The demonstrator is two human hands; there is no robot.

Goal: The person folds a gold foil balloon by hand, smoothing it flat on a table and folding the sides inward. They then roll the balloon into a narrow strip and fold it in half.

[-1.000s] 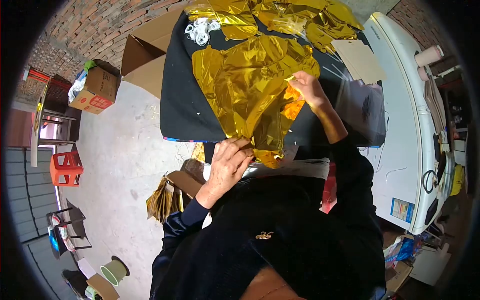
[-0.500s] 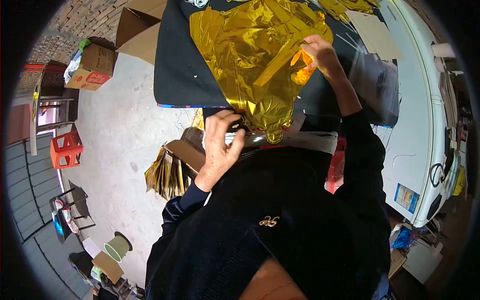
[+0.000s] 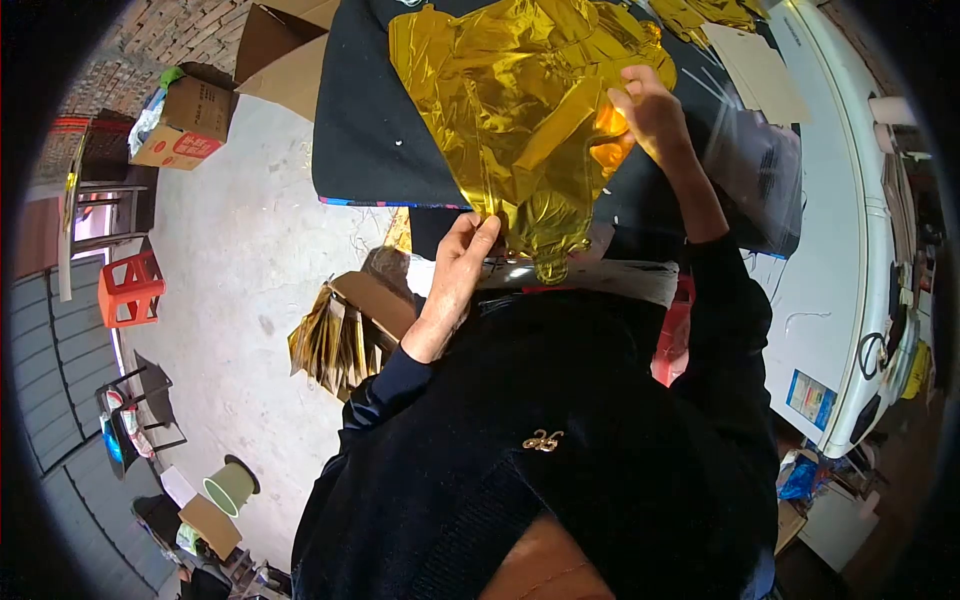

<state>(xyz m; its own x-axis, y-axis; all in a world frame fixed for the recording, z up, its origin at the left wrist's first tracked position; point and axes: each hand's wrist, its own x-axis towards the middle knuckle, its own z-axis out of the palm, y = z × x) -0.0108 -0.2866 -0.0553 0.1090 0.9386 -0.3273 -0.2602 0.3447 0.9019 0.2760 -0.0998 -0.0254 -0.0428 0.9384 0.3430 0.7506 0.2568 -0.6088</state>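
A flat, shiny gold foil balloon (image 3: 510,110) lies creased over the black cloth, its narrow lower end hanging past the near edge. My left hand (image 3: 460,262) pinches its lower left edge between thumb and fingers. At the balloon's right side, my right hand (image 3: 655,118) is closed with curled fingers at the foil edge; the exact grip is partly hidden. Bright orange reflections show on the foil beside that hand. Below the hanging end, a clear plastic bundle (image 3: 640,283) lies across my lap.
The black-covered table (image 3: 375,130) carries more gold foil (image 3: 705,20), a cardboard sheet (image 3: 757,72) and clear plastic bags (image 3: 750,175). A carton of folded gold foil (image 3: 335,340) stands on the floor at left, with a red stool (image 3: 130,288) beyond. A white surface (image 3: 830,230) runs along the right.
My left hand has gone from loosely spread fingers to pinching the balloon's lower left edge. My right hand has shifted slightly right, its fingers more curled. The whole view has moved a little.
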